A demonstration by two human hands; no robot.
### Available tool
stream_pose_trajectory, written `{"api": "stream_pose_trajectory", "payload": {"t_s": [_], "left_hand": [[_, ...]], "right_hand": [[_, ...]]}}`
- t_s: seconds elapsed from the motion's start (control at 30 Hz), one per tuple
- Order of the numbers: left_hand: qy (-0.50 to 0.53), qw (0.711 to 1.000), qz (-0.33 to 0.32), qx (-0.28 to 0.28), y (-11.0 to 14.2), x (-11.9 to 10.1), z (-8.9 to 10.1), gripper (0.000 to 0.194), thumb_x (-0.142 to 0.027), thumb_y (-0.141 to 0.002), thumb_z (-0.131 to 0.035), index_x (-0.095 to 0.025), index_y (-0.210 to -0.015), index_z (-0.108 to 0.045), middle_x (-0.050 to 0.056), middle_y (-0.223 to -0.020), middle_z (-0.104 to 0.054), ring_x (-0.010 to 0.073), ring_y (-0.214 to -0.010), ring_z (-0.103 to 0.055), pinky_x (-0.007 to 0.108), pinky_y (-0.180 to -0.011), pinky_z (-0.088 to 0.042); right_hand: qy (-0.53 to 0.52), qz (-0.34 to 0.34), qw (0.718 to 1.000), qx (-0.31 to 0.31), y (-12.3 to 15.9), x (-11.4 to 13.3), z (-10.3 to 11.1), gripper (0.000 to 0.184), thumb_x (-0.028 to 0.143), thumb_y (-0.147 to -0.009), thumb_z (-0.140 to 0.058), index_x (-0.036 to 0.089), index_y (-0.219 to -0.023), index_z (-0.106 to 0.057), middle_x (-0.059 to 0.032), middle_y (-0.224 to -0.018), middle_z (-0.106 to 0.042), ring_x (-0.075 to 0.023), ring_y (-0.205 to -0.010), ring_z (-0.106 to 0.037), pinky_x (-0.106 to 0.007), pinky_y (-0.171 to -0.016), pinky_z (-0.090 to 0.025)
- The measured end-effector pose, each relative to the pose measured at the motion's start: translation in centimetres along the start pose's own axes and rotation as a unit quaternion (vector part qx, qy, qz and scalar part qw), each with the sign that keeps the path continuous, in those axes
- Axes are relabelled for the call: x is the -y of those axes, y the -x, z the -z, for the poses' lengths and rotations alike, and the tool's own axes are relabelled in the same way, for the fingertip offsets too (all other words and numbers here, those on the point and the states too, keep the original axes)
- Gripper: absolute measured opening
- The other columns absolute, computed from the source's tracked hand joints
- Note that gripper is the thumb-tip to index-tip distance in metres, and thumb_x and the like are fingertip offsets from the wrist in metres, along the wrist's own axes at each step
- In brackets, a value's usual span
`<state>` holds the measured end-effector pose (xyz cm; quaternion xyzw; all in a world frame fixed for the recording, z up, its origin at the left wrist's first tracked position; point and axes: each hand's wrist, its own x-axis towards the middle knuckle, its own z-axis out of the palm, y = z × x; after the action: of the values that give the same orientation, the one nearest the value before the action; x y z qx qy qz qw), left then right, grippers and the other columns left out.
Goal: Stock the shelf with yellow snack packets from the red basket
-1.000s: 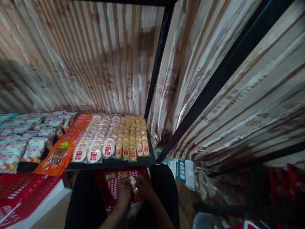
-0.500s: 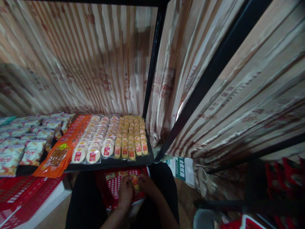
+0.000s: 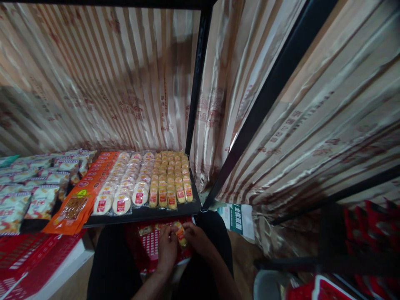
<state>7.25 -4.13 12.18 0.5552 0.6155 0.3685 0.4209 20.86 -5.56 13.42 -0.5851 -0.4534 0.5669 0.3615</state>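
Note:
Over a red basket (image 3: 151, 241) between my knees, both hands are close together. My right hand (image 3: 197, 238) pinches the right side of a small yellow wrapped biscuit packet (image 3: 180, 234) with a red label. The fingers of my left hand (image 3: 168, 246) are curled together at the packet's left edge; what they hold, if anything, is hidden. Rows of similar yellow biscuit packets (image 3: 171, 196) stand on the black shelf (image 3: 140, 217) just beyond. To their left lie round white cracker packets (image 3: 121, 202).
Orange snack bags (image 3: 73, 208) overhang the shelf's front edge, left of the crackers. White chip bags (image 3: 42, 200) fill the far left. A black frame post (image 3: 246, 137) slants up on the right. Red crates (image 3: 34, 258) stand lower left, and a white printed bag (image 3: 239, 221) lies lower right.
My hands have drawn slightly apart, the right one moving a little right. The yellow packet now shows more fully between them. The view has shifted slightly.

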Motion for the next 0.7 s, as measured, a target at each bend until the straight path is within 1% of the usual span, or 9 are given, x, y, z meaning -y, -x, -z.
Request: {"api": "stream_pose_trajectory", "payload": {"t_s": [0.13,0.23,0.33,0.4,0.53,0.7], "left_hand": [[0.019,0.999,-0.025,-0.011,0.4,-0.7,-0.1,0.018,-0.013,-0.068,-0.046,-0.021,-0.068,-0.062,0.005,-0.082,-0.062,0.0213,-0.087,-0.059,0.035,-0.086,-0.046],[0.04,0.997,-0.06,-0.019,0.5,-1.2,-0.3,0.02,-0.013,-0.067,-0.044,-0.021,-0.07,-0.063,0.006,-0.085,-0.064,0.0214,-0.089,-0.059,0.036,-0.087,-0.046],[0.048,0.995,-0.084,-0.021,0.4,-1.5,-0.4,0.021,-0.014,-0.07,-0.043,-0.021,-0.071,-0.063,0.007,-0.091,-0.065,0.0212,-0.092,-0.059,0.037,-0.089,-0.046],[0.043,0.995,-0.091,-0.021,0.3,-1.6,-0.5,0.021,-0.015,-0.071,-0.043,-0.022,-0.073,-0.063,0.007,-0.093,-0.066,0.0211,-0.095,-0.059,0.037,-0.09,-0.046],[0.03,0.995,-0.087,-0.028,0.2,-1.8,-0.7,0.02,-0.015,-0.07,-0.044,-0.022,-0.073,-0.063,0.006,-0.094,-0.066,0.0211,-0.096,-0.059,0.038,-0.091,-0.045],[0.029,0.995,-0.09,-0.016,-0.1,-1.9,-0.7,0.019,-0.017,-0.073,-0.044,-0.022,-0.073,-0.063,0.006,-0.09,-0.066,0.0211,-0.092,-0.059,0.037,-0.088,-0.046]], "right_hand": [[-0.035,0.025,0.999,-0.029,0.3,-0.4,0.4,0.031,0.033,-0.07,-0.056,0.017,-0.097,-0.059,-0.0036,-0.084,-0.069,-0.0199,-0.081,-0.065,-0.031,-0.073,-0.05],[-0.043,0.036,0.996,-0.076,0.1,-1.1,0.6,0.039,0.036,-0.067,-0.062,0.017,-0.1,-0.059,-0.0062,-0.09,-0.069,-0.0226,-0.087,-0.065,-0.035,-0.079,-0.05],[-0.053,0.039,0.991,-0.119,-0.3,-1.6,0.6,0.048,0.039,-0.065,-0.064,0.016,-0.106,-0.057,-0.0095,-0.097,-0.068,-0.0241,-0.09,-0.065,-0.037,-0.082,-0.051],[-0.061,0.045,0.989,-0.125,-0.4,-1.6,0.3,0.047,0.04,-0.067,-0.062,0.016,-0.107,-0.058,-0.0104,-0.1,-0.068,-0.024,-0.091,-0.065,-0.037,-0.084,-0.051],[-0.076,0.074,0.986,-0.129,-0.4,-1.0,-0.1,0.037,0.036,-0.07,-0.059,0.019,-0.104,-0.06,-0.0093,-0.102,-0.07,-0.0244,-0.095,-0.065,-0.039,-0.088,-0.049],[-0.068,0.087,0.982,-0.156,-0.5,-0.6,-0.3,0.038,0.028,-0.07,-0.054,0.02,-0.107,-0.058,-0.0087,-0.104,-0.069,-0.0242,-0.098,-0.064,-0.038,-0.09,-0.049]]}}
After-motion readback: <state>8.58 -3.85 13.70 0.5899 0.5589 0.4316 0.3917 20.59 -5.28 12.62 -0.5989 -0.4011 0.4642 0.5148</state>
